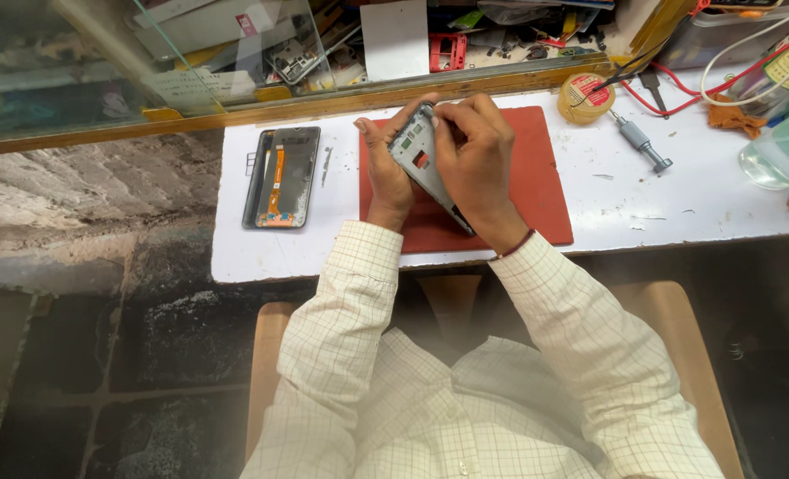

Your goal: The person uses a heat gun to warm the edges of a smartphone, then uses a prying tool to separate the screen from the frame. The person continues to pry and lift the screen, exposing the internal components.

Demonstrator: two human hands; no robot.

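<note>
Left hand (pixel 387 173) grips opened phone body (pixel 423 164) tilted above red mat (pixel 536 177) | right hand (pixel 474 151) pinches its top edge | second phone frame (pixel 282 177) lies at 9 o'clock on white worktop (pixel 696 204)

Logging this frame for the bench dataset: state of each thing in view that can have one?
Phone: back off, insides showing, tilted up off the mat, held in both hands.
Left hand: gripping the phone's left edge.
Right hand: over the phone, fingertips at its top edge.
Second phone: flat on the table, opened, orange flex cable exposed.
Red mat: flat under the hands.
Screwdriver: lying loose on the table.
Round tin: open.
</note>
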